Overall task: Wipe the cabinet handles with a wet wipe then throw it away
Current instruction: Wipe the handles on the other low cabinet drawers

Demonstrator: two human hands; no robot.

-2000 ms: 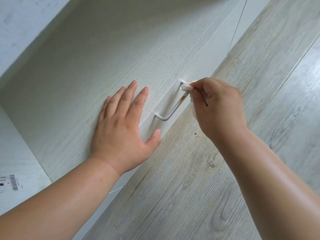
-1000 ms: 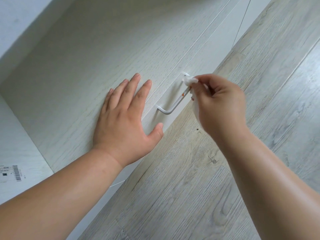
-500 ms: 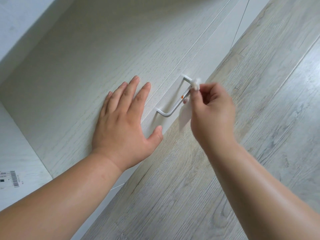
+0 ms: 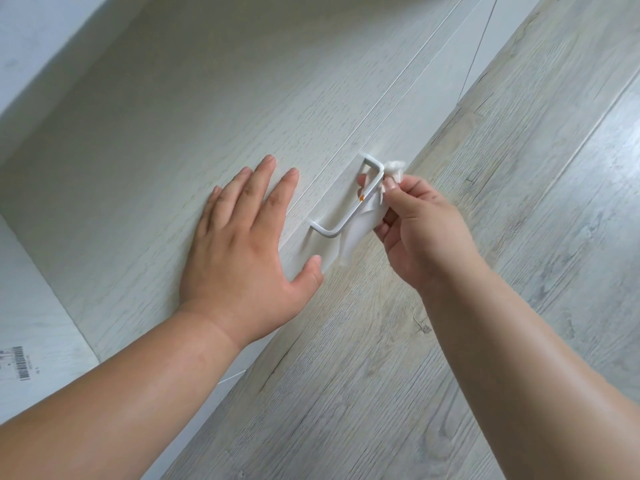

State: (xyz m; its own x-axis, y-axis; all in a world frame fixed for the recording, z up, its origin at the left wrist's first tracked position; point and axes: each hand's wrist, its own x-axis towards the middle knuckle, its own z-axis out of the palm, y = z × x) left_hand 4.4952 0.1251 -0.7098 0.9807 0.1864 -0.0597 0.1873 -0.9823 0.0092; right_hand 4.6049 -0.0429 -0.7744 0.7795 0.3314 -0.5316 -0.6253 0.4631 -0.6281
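Note:
A white U-shaped cabinet handle (image 4: 341, 226) with a small orange mark sticks out of a pale wood-grain cabinet door (image 4: 180, 133). My right hand (image 4: 419, 230) pinches a white wet wipe (image 4: 356, 233) around the handle's upper end; a loose flap hangs down behind the bar and a crumpled tip shows above my fingers. My left hand (image 4: 242, 244) lies flat on the door just left of the handle, fingers straight and spread, thumb near the door's edge.
Grey wood-look floor planks (image 4: 485, 306) fill the right side. A narrow seam separates this door from the neighbouring cabinet door (image 4: 433, 81). A white panel with a barcode sticker (image 4: 15, 363) is at the lower left.
My right hand has shifted from the handle's top end to wrap the wipe around the bar, and the wipe's flap now hangs open. My left hand stays flat on the door.

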